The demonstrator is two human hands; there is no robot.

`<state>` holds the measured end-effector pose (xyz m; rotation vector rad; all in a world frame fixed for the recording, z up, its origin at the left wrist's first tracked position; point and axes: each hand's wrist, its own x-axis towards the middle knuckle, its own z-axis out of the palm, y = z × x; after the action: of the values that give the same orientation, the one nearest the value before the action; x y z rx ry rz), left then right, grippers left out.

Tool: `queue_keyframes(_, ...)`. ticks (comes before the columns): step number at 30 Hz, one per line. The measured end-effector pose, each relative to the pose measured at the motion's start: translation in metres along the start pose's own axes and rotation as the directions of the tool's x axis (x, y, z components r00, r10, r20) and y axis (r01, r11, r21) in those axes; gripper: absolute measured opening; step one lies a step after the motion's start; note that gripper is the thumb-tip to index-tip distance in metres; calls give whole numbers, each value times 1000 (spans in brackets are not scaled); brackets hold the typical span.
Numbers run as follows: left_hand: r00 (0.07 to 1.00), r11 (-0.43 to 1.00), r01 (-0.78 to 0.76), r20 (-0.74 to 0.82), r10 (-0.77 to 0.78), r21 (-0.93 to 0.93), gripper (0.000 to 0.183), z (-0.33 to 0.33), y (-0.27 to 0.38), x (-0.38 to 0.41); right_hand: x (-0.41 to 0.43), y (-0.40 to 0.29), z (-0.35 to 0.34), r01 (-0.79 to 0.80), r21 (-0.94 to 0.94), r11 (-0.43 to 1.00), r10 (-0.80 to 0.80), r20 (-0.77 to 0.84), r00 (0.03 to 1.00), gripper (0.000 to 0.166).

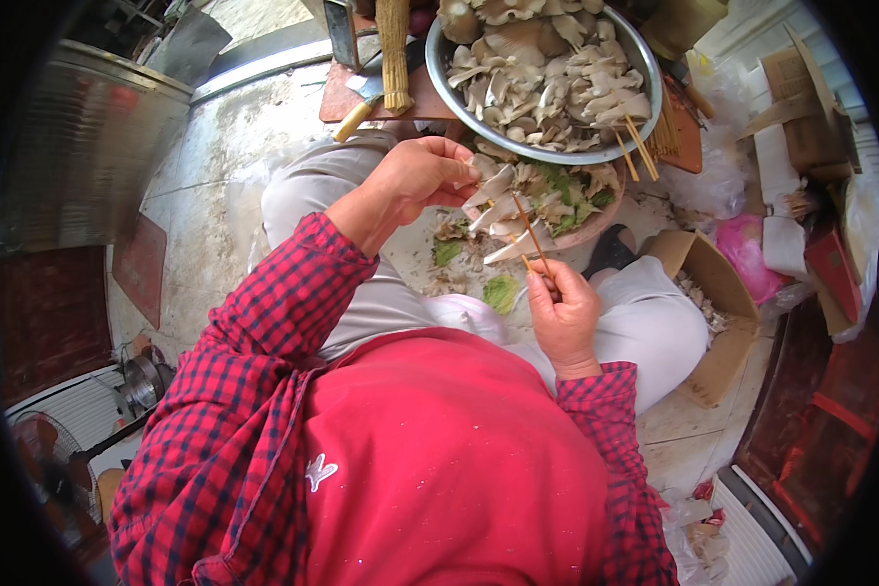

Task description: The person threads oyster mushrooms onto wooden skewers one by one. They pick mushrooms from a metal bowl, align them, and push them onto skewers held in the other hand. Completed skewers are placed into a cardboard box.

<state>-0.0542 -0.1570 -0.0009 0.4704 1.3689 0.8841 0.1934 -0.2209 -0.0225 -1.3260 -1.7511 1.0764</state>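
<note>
My right hand [565,308] pinches the lower ends of two thin wooden sticks; one is a darker stick [529,225]. Several pale oyster mushroom pieces [499,212] are threaded along the lighter one, a skewer [527,261]. At its far end my left hand [426,179] has thumb and fingers closed on a mushroom piece [480,165]; the skewer's tip is hidden there. Just beyond my hands stands a metal basin [450,94] heaped with oyster mushrooms [549,80]. Two loaded skewers [639,146] lean over its near right rim.
Below the metal basin sits a pinkish basin [593,227] with leaves and mushroom scraps. A knife [355,121] and a straw bundle [394,58] lie on a board at the upper left. By my right knee is a cardboard box [714,293]; bare skewers [674,135] lie right of the basin.
</note>
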Motion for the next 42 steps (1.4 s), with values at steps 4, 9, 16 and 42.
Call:
queue_keyframes(4, 997, 994, -73, -17, 72, -80, 18, 6, 2, -1, 8, -3, -2, 12, 39, 999, -11, -30, 999, 14)
queue_keyframes(9, 986, 955, -154, -99, 132, -255, 26, -4, 6, 0, 43, 2, -36, -41, 97, 994, 59, -188, 980, 11)
queue_keyframes(16, 996, 948, -71, -77, 49, -310, 20, -25, -26, 10, 128, -27, -81, 122, -118, 985, -152, -290, 945, 12)
queue_keyframes(42, 999, 958, 23, -26, -32, -287, 18, -40, -41, 7, 182, 14, -73, -46, -353, 934, -20, -180, 983, 18)
